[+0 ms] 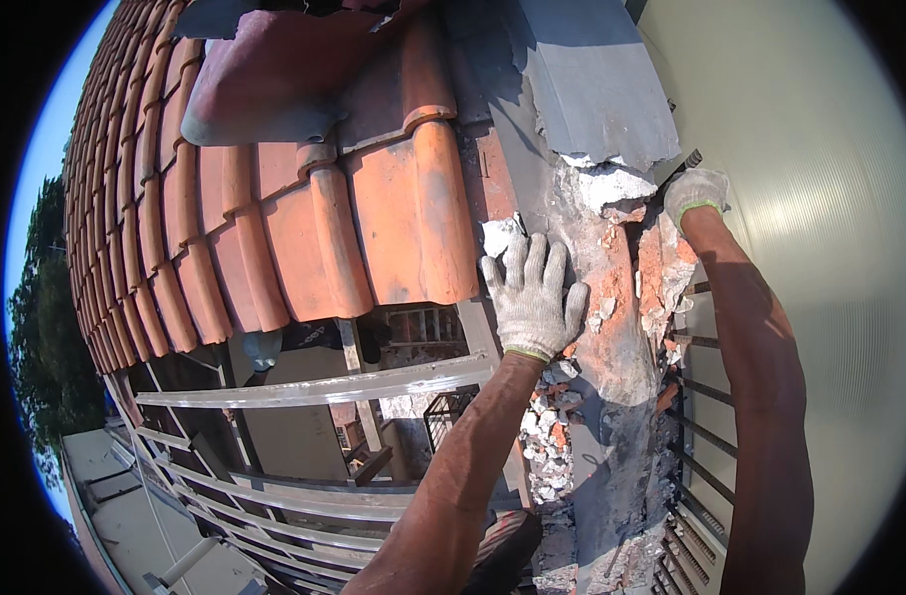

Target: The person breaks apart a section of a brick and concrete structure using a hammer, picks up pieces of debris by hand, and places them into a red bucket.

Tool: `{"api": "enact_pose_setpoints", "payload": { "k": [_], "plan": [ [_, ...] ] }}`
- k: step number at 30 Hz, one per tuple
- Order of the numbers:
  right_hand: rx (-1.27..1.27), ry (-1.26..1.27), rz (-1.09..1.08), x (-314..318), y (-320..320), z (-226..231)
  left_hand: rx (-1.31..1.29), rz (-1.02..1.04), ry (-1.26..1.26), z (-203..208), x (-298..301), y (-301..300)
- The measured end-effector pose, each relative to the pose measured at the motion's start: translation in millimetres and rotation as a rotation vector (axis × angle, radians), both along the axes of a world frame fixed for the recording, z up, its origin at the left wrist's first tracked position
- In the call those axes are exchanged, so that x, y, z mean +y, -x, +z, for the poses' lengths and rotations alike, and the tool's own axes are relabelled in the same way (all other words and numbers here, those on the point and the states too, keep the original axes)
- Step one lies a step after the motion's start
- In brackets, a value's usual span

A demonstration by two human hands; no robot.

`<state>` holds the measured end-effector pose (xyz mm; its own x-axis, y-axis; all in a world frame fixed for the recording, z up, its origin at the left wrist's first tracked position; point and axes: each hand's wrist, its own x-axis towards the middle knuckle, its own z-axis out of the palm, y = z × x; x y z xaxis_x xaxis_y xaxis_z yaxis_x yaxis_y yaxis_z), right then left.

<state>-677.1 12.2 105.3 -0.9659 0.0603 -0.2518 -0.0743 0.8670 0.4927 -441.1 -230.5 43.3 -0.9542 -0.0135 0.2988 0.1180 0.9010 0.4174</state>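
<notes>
My left hand [534, 302], in a pale knitted glove, lies with its fingers spread on the broken wall top [611, 327], next to a white lump of mortar [500, 236]. My right hand [699, 190], gloved alike, is closed at the wall's right edge. A dark ribbed steel bar [689, 163] comes out beside its thumb side, and the fingers seem wrapped round it; the glove hides part of the grip. Just above the hands, a torn grey sheet [597, 84] covers the wall, with white and orange rubble [626, 198] showing under its ragged edge.
Orange roof tiles [393, 218] slope away at left, ending above open metal battens [314, 387]. Under the tile edge shows another person's light glove [261, 349]. A bent dark red sheet [264, 79] lies on the tiles. Steel bars [706, 431] jut beside a translucent panel [849, 327].
</notes>
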Motion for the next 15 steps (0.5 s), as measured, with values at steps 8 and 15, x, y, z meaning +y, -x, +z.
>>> {"api": "enact_pose_setpoints", "payload": {
  "k": [8, 15],
  "plan": [
    [-0.172, -0.073, -0.016, -23, -14, 19, -0.019, 0.036, 0.034, 5, -4, 2],
    [-0.080, 0.771, -0.311, 38, -5, 47, 0.041, 0.006, 0.107, -9, -1, 4]
  ]
}}
